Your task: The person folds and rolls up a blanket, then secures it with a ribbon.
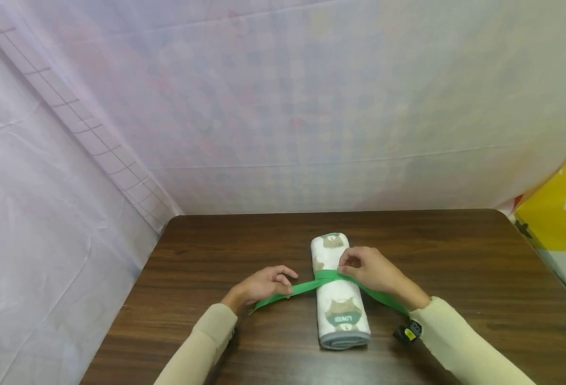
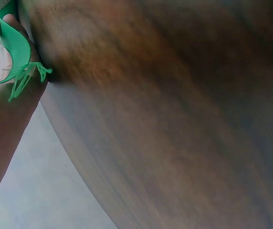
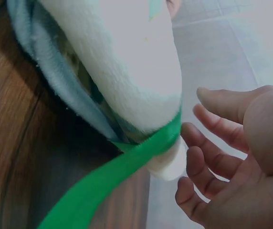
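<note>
A rolled white towel (image 1: 339, 295) with grey edging and printed animal figures lies lengthwise on the brown wooden table. Across its middle runs a green ribbon (image 1: 328, 275), one tail stretching left and the other right. My left hand (image 1: 261, 283) is left of the roll, pinching the left tail between thumb and finger. In the left wrist view that ribbon end (image 2: 19, 45) curls and shows frayed threads. Over the roll's right side is my right hand (image 1: 372, 267), its fingertips close to the band. The right wrist view shows its fingers (image 3: 213, 157) loosely bent, thumb apart, holding nothing.
The wooden table (image 1: 215, 240) ends at a pale curtain (image 1: 312, 107) at the back. White sheeting (image 1: 32, 230) hangs on the left, and a yellow patterned cloth (image 1: 559, 208) on the right. A black device (image 1: 408, 332) sits at the right wrist.
</note>
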A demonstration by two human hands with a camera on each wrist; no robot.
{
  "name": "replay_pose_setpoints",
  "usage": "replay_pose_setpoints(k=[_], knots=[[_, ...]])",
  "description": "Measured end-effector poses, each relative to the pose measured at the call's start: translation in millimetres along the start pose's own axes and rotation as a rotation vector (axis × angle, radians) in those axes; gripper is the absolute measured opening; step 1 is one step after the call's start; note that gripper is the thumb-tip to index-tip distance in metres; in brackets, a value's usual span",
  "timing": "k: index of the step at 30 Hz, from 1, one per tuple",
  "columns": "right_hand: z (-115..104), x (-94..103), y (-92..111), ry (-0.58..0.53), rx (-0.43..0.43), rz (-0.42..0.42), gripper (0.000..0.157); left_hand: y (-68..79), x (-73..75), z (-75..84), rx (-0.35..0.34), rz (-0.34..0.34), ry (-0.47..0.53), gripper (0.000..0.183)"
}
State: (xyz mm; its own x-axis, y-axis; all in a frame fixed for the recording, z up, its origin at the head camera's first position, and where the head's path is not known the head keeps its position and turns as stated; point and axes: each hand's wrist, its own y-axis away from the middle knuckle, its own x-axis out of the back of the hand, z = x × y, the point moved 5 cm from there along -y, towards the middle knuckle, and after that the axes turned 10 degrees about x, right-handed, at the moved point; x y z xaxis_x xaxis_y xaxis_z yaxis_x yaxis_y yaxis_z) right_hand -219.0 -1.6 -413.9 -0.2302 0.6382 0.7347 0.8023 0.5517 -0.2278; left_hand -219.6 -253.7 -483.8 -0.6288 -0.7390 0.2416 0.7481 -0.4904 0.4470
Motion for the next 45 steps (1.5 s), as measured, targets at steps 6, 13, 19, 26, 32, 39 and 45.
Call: replay_pose_setpoints(k=[6, 13, 19, 26, 32, 39, 45], knots=[[4, -5.3, -5, 0.000, -0.021, -0.007, 0.011, -1.7, -2.6, 0.7, -0.012, -0.001, 0.014, 0.037], [5, -9.9, -5, -0.044, 0.005, -0.061, 0.019, -0.4, -1.0, 2.0, -0.010, -0.005, 0.006, 0.036], [4, -11.5, -6, -0.052, 0.011, -0.122, 0.023, 0.0, -0.1, 2.2, -0.010, -0.017, 0.015, 0.035], [2, -14.7, -11, 0.012, 0.048, -0.171, 0.024, 0.9, 0.6, 1.7, -0.006, -0.015, 0.006, 0.034], [4, -17.5, -13, 0.032, 0.013, -0.221, 0.031, 0.3, 0.1, 1.5, -0.015, -0.004, -0.015, 0.034], [1, -17.8, -14, 0.059, 0.049, -0.223, 0.035, -0.1, -2.0, 2.9, -0.024, -0.003, -0.032, 0.035], [2, -18.8, -13, 0.097, 0.115, -0.197, 0.034, -1.5, -2.7, 3.2, -0.020, 0.001, -0.020, 0.035]])
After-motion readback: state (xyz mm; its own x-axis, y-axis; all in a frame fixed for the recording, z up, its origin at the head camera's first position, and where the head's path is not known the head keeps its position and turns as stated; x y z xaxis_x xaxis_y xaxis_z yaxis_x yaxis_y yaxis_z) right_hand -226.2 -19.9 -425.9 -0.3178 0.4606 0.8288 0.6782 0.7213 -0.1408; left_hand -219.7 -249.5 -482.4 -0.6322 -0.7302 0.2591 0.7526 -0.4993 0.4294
